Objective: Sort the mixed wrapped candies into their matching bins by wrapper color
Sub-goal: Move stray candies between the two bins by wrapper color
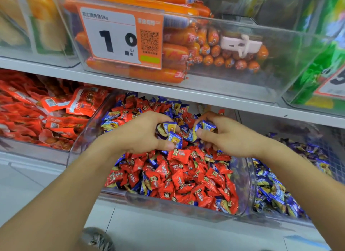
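Head view, shop shelving. Both hands are inside a clear plastic scoop-fronted bin [246,176] on the lower shelf. The bin holds a mixed heap of red-wrapped candies [179,178] and blue-and-yellow-wrapped candies [112,118], red dominant toward the front.

Left hand [141,133]: fingers curled, gripping a small clutch of the blue-and-yellow candies [169,131] between thumb and fingertips, above the heap's centre.

Right hand [225,136]: fingers curled likewise, pinching several more blue-and-yellow candies [203,127]. The two hands sit just beside each other, their candy bundles nearly touching.

Right neighbour: a second clear bin [317,131] containing blue-and-yellow candies [276,192] only, as far as visible.

Left neighbour: a bin of flat red foil snack packets [56,116].

Upper shelf: a clear bin of orange-wrapped sausages [175,52] with an orange-and-white price tag [119,36] reading "1.0" clipped to its front. Green packaging [321,64] at far right, blurred.

A grey shoe toe [97,239] shows at the bottom edge on pale floor tiles [186,235].
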Tool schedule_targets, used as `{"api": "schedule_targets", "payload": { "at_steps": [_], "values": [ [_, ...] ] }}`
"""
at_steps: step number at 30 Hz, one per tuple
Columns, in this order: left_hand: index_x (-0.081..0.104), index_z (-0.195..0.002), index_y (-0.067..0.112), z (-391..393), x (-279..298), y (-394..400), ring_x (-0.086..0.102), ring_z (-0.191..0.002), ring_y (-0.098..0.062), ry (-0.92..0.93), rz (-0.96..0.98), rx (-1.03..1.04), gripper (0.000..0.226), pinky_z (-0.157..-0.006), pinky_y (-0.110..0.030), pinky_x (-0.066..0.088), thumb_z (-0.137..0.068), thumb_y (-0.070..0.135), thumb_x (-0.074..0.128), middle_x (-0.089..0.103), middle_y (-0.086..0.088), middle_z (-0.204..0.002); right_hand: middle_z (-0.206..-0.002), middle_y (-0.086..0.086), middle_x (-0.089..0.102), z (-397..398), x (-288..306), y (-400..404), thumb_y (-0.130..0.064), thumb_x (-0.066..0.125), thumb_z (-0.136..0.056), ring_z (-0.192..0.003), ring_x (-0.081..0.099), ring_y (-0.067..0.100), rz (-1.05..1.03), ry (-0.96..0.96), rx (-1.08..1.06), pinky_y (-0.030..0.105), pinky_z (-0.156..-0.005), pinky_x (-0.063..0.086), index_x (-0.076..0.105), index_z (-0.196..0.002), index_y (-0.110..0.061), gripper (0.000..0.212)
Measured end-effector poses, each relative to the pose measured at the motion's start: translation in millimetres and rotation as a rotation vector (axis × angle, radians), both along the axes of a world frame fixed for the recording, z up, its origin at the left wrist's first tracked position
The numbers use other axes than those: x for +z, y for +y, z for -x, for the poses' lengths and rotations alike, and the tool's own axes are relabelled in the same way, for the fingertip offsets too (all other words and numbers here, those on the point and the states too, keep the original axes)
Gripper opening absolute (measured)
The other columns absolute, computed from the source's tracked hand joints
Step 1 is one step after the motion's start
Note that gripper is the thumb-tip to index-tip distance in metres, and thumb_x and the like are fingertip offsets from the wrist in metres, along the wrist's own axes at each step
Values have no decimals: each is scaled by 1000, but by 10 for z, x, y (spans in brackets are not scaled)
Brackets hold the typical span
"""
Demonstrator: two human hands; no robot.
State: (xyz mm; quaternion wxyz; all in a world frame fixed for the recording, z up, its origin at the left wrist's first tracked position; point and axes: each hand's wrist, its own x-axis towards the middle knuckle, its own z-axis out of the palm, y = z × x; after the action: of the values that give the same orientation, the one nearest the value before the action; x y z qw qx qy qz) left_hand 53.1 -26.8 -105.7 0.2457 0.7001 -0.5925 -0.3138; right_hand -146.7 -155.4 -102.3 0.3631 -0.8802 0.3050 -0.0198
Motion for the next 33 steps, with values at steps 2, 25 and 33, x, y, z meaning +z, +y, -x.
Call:
{"api": "schedule_targets", "payload": {
  "at_steps": [2,25,33],
  "values": [
    [71,-104,32,-53,-2,14,68,-86,-6,85,62,37,33,-81,-22,52,-75,24,84,73,7,-94,-82,10,75,-15,18,38,-33,53,-100,-73,73,19,-57,-39,21,47,-78,58,52,-115,-14,24],
    [61,-103,21,-30,72,139,50,-52,-15,280,-107,158,13,-44,-22,35,-95,12,55,55,1,-63,-83,3,71,-290,-96,265,-27,52,-102,-66,62,13,-335,-195,-81,32,-60,47,55,-118,-15,20],
    [60,-88,22,-60,65,137,47,-55,-14,270,-142,234,17,-54,-32,47,-96,36,57,49,-5,-76,-74,5,65,-558,-165,227,-45,75,-83,-66,59,21,201,207,47,32,-60,48,69,-93,-12,35]
  ]
}}
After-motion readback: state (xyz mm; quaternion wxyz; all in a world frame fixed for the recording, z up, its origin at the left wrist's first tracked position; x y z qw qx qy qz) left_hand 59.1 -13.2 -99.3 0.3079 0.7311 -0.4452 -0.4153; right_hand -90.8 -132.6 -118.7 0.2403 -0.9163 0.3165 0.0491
